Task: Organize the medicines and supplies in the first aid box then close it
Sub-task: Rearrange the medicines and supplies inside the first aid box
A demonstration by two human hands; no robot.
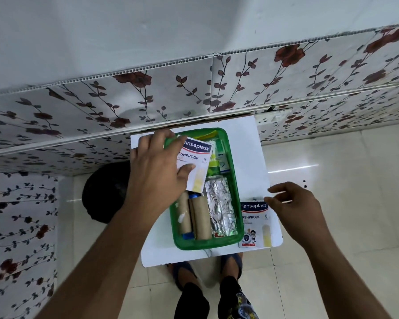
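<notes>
While the left hand (157,171) grips one plaster packet (195,163) over the green box (236,192), the right hand's (295,208) loose, empty fingers (271,200) could knock the second packet (256,223) off the table (251,153).

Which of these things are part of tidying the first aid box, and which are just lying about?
Part of the job:
green box
plaster packet in left hand
second plaster packet
bandage rolls
foil strip
small carton

Just there:
white board
black round object
sandals
</notes>
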